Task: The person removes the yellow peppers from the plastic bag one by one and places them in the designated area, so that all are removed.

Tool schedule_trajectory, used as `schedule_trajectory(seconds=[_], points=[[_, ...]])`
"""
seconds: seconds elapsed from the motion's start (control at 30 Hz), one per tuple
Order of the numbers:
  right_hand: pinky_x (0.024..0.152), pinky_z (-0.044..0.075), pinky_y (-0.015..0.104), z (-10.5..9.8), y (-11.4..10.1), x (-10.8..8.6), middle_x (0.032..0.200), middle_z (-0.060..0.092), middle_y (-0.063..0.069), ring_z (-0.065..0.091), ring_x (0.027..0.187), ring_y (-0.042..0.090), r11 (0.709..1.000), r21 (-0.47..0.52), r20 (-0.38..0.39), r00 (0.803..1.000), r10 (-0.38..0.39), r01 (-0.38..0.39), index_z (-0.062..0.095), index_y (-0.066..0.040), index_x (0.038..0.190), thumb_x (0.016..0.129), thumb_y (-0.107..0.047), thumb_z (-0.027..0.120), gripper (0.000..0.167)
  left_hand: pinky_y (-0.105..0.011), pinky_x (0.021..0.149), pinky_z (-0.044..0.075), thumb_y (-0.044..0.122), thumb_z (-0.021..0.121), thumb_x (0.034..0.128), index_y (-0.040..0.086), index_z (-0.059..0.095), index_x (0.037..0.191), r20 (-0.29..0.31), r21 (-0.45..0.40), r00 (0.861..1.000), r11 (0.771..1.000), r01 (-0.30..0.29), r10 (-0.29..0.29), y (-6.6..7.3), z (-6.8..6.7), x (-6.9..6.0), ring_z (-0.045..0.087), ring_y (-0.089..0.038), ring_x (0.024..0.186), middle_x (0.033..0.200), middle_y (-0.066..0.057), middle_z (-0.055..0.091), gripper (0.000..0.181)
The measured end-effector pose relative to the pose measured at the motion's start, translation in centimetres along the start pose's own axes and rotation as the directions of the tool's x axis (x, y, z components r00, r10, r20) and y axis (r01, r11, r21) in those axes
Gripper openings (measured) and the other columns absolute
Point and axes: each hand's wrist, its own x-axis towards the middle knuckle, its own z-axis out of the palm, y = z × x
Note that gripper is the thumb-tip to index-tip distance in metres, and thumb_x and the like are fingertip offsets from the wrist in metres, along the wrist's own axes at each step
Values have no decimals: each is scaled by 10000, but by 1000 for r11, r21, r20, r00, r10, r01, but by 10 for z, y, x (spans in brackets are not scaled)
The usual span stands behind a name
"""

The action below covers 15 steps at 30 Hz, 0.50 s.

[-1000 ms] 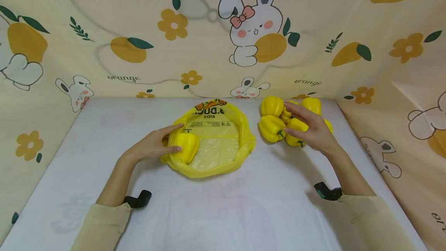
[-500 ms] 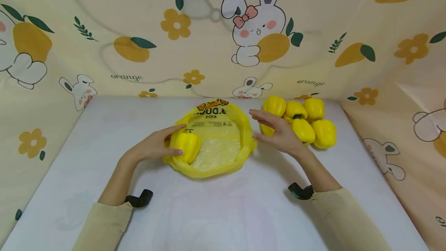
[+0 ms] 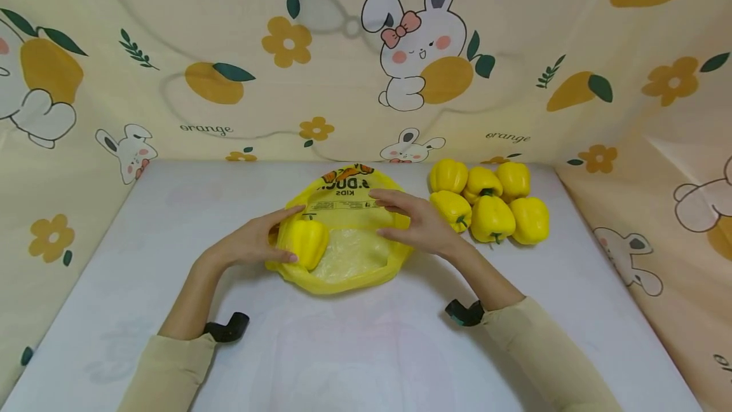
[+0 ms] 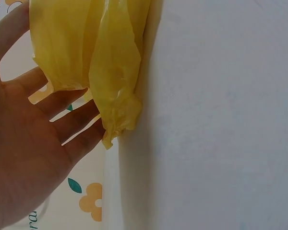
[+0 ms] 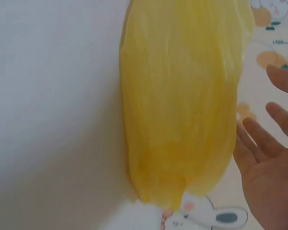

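Note:
A yellow plastic bag [image 3: 337, 283] with dark print stands with its mouth spread wide on the white table. Inside its left part lies a yellow bell pepper [image 3: 310, 243], stem toward the back. My left hand [image 3: 251, 240] rests against the bag's left side, fingers spread, thumb and index finger at the rim beside the pepper. In the left wrist view its straight fingers [image 4: 79, 122] touch the bag's outside. My right hand [image 3: 426, 224] is over the bag's right rim, fingers extended toward the mouth, and nothing shows in its grasp. The right wrist view shows those fingers [image 5: 259, 136] spread beside the bag.
Several yellow bell peppers [image 3: 493, 218] sit clustered at the back right of the white table [image 3: 354, 348]. A cream cloth [image 3: 332, 94] printed with rabbits and oranges hangs behind and along both sides.
From above the pepper cluster, my right hand has moved left to the bag's right rim, with no pepper visible in it. The left hand has stayed at the bag's left side.

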Motion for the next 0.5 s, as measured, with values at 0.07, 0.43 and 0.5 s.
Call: schedule_trajectory(seconds=[0.07,0.43,0.5], points=[[1101,419,367,6,0,3,1469,508,77,534,1291,255,1000,9,13,1000,-2,2,518,-128,1441,867,-88,773,630,-580,1175,223,431,838,761,190,317,1567,2,2,1000,1000,-1,1,0,1,0,271,-367,1462,1596,-127,315,989],[1067,456,394,37,-18,25,1422,545,105,573,1242,284,1000,-21,70,997,-10,12,509,-40,1429,862,-116,784,634,-605,1167,217,440,843,751,201,318,1566,7,3,1000,1000,12,-12,2,0,0,269,-379,1461,1592,-132,323,998],[1062,460,383,42,-20,28,1427,542,115,576,1238,318,999,-46,84,996,4,0,504,-38,1433,860,-125,786,645,-612,1161,223,442,841,753,198,320,1565,8,5,1000,1000,12,-13,2,0,0,278,-384,1456,1588,-136,330,995]])
